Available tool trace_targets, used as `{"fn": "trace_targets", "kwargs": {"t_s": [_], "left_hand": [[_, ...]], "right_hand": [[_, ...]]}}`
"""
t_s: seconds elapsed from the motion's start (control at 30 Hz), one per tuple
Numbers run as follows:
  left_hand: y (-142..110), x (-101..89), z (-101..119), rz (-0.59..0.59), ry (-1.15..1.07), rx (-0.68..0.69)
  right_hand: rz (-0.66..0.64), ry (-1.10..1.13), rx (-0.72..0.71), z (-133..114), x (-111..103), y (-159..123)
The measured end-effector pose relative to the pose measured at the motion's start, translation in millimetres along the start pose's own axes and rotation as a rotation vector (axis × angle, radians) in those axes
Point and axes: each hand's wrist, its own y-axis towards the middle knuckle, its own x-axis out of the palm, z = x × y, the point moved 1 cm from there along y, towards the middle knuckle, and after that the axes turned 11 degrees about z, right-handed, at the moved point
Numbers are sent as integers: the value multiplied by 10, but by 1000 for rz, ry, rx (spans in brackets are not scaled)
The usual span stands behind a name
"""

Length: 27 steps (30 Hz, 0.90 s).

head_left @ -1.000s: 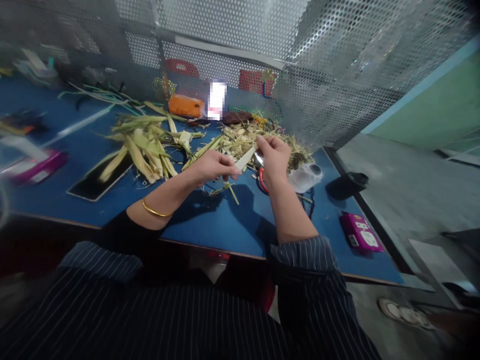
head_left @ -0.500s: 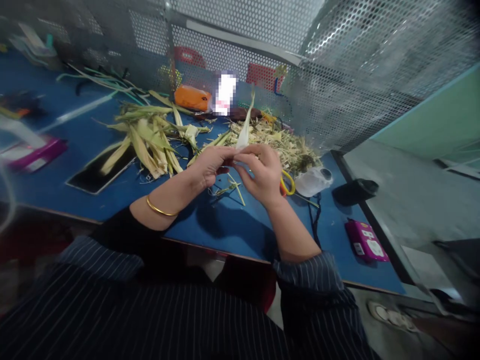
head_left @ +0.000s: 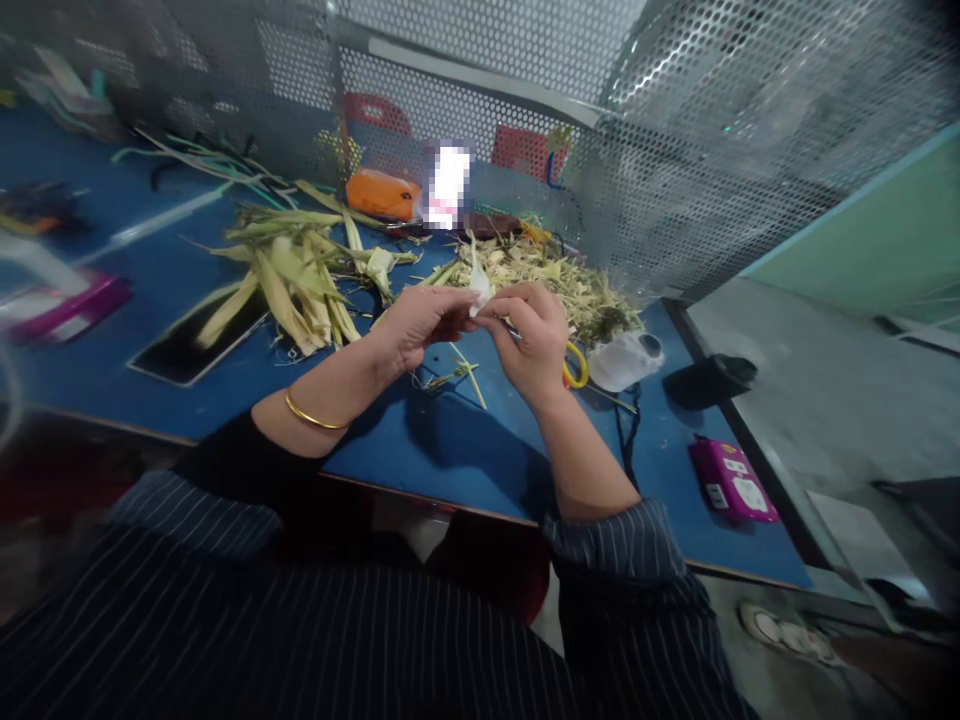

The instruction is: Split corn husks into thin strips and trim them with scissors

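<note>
We have the pale husk [head_left: 478, 284] near the centre of the frame, held up off the table [head_left: 465, 465] between both hands. Our left hand [head_left: 420, 322] comes in from the left with its fingers drawn together, thumb and fingertips closed on the husk's lower part; just how the thumb presses is partly hidden. Our right hand [head_left: 529, 335] has thumb and forefinger pinched together at the same lower end, almost touching the left fingertips, the other fingers curled behind. The husk's thin tip points free toward the top of the frame.

We judge it very light, so weight should hardly matter. It looks thin, soft and pliant, likely bending easily across its width and splitting along its grain if we pull sideways. If dry it may crack at a sharp fold; its smooth face could slip under a loose pinch, though we cannot tell how damp it is. We would hold it low and broad, as here, with flat fingertips, and spare the narrow tip, which seems the weakest part. The husks [head_left: 296, 280] at left of centre look longer and coarser, better gripped near their thick ends.
</note>
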Motion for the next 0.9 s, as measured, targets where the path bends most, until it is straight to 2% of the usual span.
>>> {"fn": "trace_targets", "kwargs": {"t_s": [0.27, 0.4, 0.57, 0.73, 0.83, 0.9], "left_hand": [[-8, -39, -43, 71, 96, 231], [-19, -42, -64, 95, 148, 299], [-51, -73, -70, 50, 199, 344], [-57, -133, -103, -25, 216, 398], [-35, -159, -103, -36, 212, 369], [-17, -169, -96, -45, 169, 299]], "right_hand": [[12, 159, 273, 6, 37, 34], [-50, 196, 399, -26, 32, 43], [-19, 301, 534, -56, 47, 33], [-21, 472, 740, -29, 149, -52], [-31, 560, 822, -13, 191, -84], [-27, 595, 822, -17, 192, -85]]}}
